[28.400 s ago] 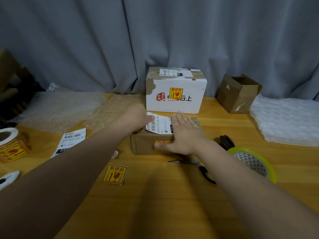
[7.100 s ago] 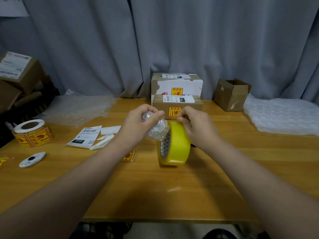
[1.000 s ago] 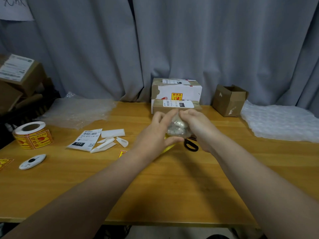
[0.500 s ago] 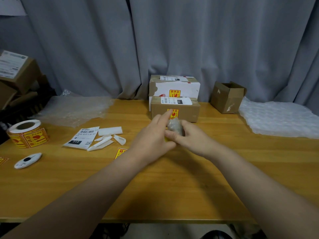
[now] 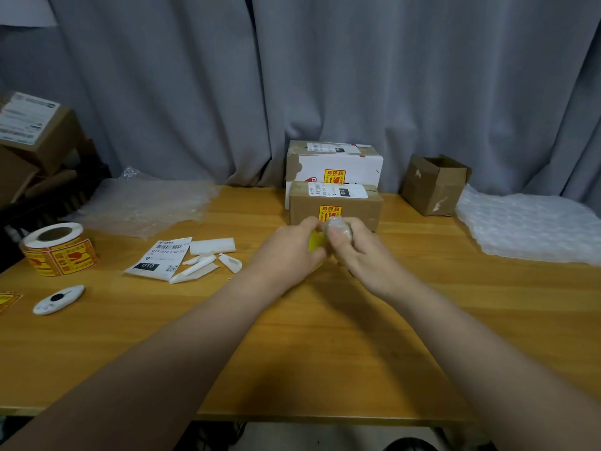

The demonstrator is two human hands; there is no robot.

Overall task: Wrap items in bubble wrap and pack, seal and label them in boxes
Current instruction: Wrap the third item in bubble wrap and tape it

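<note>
Bundle (image 5: 340,230), bubble-wrapped: likely light, squashy, fragile inside. Right hand (image 5: 364,255) grips its middle, the sensible hold; left hand (image 5: 289,252) hold unclear.

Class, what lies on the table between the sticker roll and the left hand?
Head view: a shipping label and white backing strips lie between the sticker roll and the left hand.

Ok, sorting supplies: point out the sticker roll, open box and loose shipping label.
sticker roll (image 5: 61,260): head view, yellow printed side.
open box (image 5: 442,190): head view, front wall.
shipping label (image 5: 161,257): head view, white middle.
</note>
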